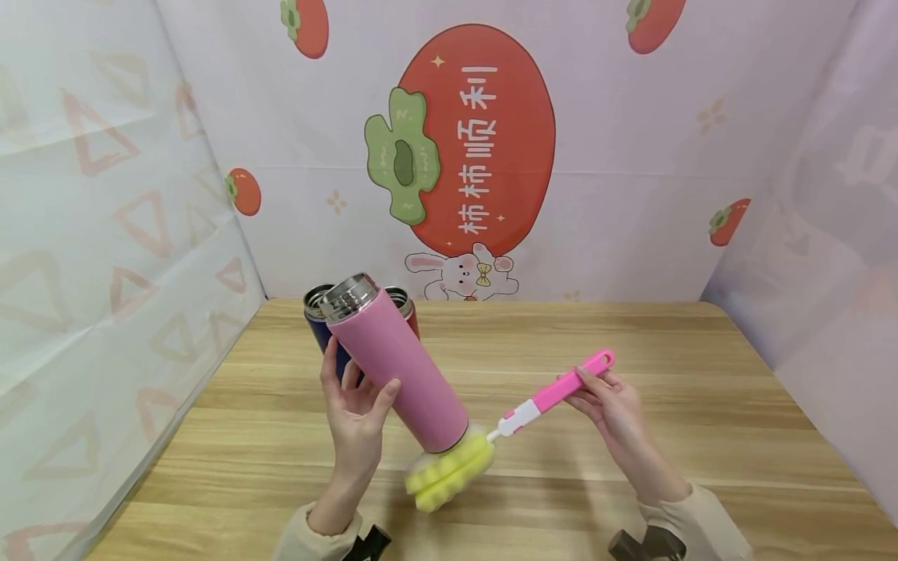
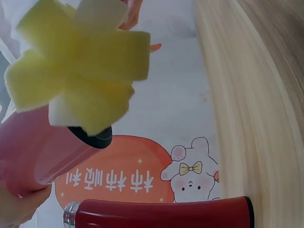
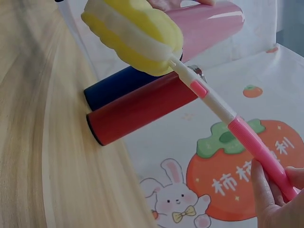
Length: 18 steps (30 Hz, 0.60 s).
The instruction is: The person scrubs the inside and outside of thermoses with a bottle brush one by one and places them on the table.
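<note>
My left hand (image 1: 358, 421) grips a pink thermos bottle (image 1: 400, 366) around its side. The bottle is tilted, its bare steel mouth up to the left and its base down to the right. My right hand (image 1: 613, 409) pinches the pink handle of a bottle brush (image 1: 554, 393). The brush's yellow and white sponge head (image 1: 449, 471) is at the bottle's base, outside the bottle; whether they touch I cannot tell. In the left wrist view the sponge head (image 2: 80, 66) partly hides the base. The right wrist view shows the brush's handle (image 3: 256, 147) in my fingers.
Behind the pink bottle stand a dark blue bottle (image 3: 116, 85) and a red bottle (image 3: 147, 107), both upright and lidless, partly hidden in the head view. They stand on a wooden table (image 1: 631, 335), with a printed cloth backdrop (image 1: 617, 195) behind it.
</note>
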### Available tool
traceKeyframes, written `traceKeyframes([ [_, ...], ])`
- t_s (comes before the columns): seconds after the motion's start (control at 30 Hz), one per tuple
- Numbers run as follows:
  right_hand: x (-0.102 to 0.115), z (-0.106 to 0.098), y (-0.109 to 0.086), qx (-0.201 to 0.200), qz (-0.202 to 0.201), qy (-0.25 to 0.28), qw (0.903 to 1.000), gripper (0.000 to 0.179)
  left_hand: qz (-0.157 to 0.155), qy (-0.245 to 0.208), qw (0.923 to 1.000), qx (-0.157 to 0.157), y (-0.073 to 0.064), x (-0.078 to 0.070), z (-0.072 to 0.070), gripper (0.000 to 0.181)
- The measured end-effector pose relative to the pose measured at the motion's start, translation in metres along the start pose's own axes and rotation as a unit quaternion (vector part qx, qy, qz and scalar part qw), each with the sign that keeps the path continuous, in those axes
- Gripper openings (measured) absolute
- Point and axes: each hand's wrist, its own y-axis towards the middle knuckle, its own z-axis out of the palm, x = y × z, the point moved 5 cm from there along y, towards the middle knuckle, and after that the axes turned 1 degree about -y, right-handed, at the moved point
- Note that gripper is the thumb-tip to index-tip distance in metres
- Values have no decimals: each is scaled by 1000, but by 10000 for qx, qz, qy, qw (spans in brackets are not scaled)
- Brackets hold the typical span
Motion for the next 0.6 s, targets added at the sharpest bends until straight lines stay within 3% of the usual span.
traceKeyframes([
  [0.1,-29,-47,28,65,-257,198,9995,29,63,128,9999,38,0,1,-1,83],
  [0.17,-35,-65,35,8,-344,387,9987,34,127,188,9997,69,0,2,-1,83],
  [0.47,-12,-104,25,-97,-872,694,9937,35,328,375,9986,195,1,10,0,82],
  [0.6,5,-121,16,-211,-1331,459,9898,35,556,512,9961,460,0,18,5,81],
])
